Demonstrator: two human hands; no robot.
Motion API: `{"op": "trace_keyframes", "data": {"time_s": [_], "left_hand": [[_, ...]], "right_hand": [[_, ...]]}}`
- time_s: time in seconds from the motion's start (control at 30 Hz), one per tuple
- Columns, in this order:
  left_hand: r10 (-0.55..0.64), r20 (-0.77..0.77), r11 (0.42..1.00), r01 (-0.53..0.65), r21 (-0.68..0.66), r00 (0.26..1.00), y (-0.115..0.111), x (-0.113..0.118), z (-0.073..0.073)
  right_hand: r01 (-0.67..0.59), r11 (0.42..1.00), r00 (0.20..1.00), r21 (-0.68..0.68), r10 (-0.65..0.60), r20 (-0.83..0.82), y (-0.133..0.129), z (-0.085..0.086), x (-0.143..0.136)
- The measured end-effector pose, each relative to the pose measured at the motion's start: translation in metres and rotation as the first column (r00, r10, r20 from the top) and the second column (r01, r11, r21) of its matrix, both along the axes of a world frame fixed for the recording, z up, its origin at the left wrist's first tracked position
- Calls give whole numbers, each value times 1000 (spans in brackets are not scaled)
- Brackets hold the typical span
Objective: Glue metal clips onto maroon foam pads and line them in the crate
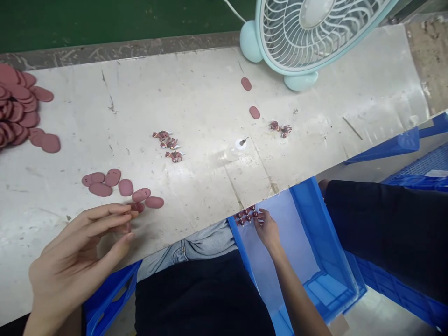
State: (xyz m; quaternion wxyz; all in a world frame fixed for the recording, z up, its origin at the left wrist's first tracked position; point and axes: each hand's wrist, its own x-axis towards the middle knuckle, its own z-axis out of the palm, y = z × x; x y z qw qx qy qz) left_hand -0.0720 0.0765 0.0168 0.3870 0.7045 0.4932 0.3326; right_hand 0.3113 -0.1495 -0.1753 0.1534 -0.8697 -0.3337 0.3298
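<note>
My left hand (82, 254) hovers over the front left of the worktable (196, 186), fingers stretched and thumb apart. Its fingertips are at a dark red oval disc (137, 206), and I see no grip on it. Several matching oval discs (126, 187) lie just beyond, some with small holes. Down in a blue crate (308, 224), my right hand (269, 231) pinches a small dark red figurine (255, 214) at the end of rows of similar figurines (241, 218). Three brown-red animal figurines (170, 145) rest mid-table.
A big heap of oval discs (17, 102) covers the far left. A clear bottle with a thin dark nozzle (240, 144) stands mid-table, near more figurines (281, 129) and two loose discs (255, 112). A pale blue fan (308, 42) stands behind. Another person's dark-clothed limb (378, 233) is at right.
</note>
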Motion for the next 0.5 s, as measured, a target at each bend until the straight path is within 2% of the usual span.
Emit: {"op": "trace_keyframes", "data": {"time_s": [0.13, 0.3, 0.5], "left_hand": [[12, 14, 1000, -12, -9, 1000, 2, 2, 4], [-15, 73, 999, 12, 51, 997, 4, 4, 5], [-23, 113, 999, 17, 50, 993, 2, 3, 5]], "right_hand": [[-43, 999, 998, -30, 44, 43, -2, -4, 1], [-84, 995, 991, -46, 88, 98, -3, -5, 3], [-109, 992, 970, -61, 119, 211, 7, -1, 7]]}}
